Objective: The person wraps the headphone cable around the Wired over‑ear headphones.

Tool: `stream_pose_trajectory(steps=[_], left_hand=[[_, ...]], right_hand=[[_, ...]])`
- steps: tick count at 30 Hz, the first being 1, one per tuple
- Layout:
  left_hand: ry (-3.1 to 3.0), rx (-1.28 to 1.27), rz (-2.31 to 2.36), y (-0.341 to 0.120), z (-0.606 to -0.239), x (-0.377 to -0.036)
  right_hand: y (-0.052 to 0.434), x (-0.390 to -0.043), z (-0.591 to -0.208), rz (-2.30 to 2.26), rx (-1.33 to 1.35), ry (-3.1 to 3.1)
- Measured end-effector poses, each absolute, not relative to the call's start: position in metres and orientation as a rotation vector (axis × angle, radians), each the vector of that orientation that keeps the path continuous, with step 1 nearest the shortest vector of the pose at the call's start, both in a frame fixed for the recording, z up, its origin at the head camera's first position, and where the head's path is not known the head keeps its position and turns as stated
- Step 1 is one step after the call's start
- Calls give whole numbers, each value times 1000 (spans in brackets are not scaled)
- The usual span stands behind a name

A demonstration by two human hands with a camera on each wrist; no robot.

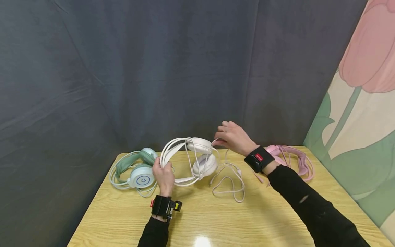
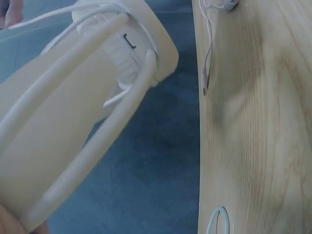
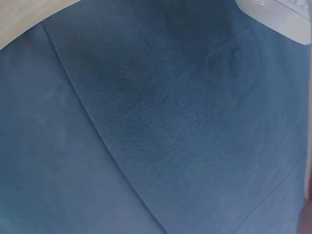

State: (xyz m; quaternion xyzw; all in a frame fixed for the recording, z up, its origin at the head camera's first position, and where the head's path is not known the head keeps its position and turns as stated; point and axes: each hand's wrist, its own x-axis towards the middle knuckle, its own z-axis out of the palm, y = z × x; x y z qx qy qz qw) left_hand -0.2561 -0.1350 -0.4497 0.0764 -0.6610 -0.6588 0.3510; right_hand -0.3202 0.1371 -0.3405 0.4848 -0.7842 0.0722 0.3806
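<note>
A white headset [image 1: 197,157] is held up over the back of the wooden table [image 1: 216,219]. My left hand [image 1: 163,175] grips its headband [image 1: 172,147] at the left end. My right hand [image 1: 232,136] pinches its white cable [image 1: 229,180] beside the upper ear cup [image 1: 200,144]; the rest of the cable lies looped on the table. In the left wrist view the headband [image 2: 73,131] and an ear cup [image 2: 131,44] fill the frame, with the cable's plug [image 2: 204,90] on the table. The right wrist view shows only the blue backdrop and a corner of the ear cup [image 3: 278,14].
A green and white headset [image 1: 137,169] lies at the table's back left. A pink headset [image 1: 291,159] lies at the back right, behind my right forearm. A dark curtain [image 1: 154,68] hangs behind the table, and a floral panel [image 1: 364,103] stands on the right.
</note>
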Motion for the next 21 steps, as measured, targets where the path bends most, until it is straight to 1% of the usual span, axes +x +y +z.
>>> stream_pose_trajectory(steps=[7,15,21], left_hand=[[-1786,158,-1690,-137,-448,-256],[-1839,74,-1776,-141,-444,-255],[-1947,116,-1707,-135,-445,-252]], right_hand=[[132,-328,-334,41,1138,-1899],[135,-340,-332,-12,1101,-1880],[119,-336,-328,-48,1129,-1816]])
